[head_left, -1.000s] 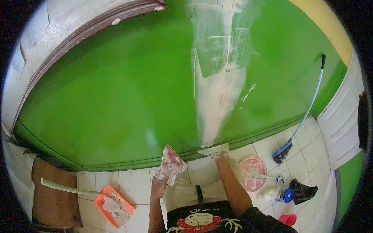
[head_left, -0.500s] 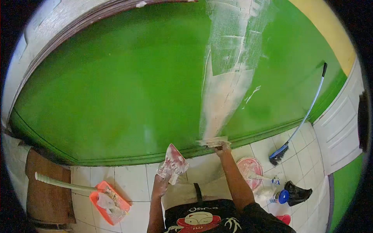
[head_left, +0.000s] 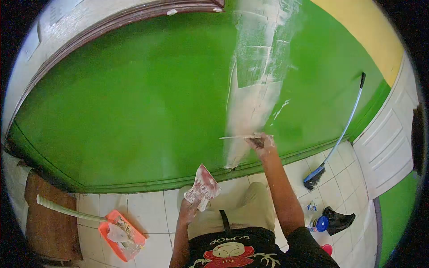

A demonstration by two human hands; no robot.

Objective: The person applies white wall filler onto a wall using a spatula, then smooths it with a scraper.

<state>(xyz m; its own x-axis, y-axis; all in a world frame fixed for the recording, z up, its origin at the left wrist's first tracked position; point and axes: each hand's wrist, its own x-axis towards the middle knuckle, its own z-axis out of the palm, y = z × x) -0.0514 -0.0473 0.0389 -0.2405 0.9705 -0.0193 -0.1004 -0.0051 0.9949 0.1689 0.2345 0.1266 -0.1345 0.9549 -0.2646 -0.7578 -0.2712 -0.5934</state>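
My right hand is closed on a thin, flat putty scraper, seen nearly edge-on. The blade lies across the pale strip of filler that runs down the green wall, a little above the wall's foot. Putty is smeared over the fingers. Lower down, my left hand grips a reddish putty knife with a broad blade tilted upward and thick white putty on it. That blade stands in front of the wall's lower edge.
An orange dustpan with debris and a long pale handle lies on the tiles at left, near a brown mat. At right, a blue broom leans on the wall. A blue-lidded container and a black bag stand nearby.
My right hand has raised the scraper from the wall's foot up onto the filler strip. The left hand stays nearly still with its putty knife. The view has shifted slightly.
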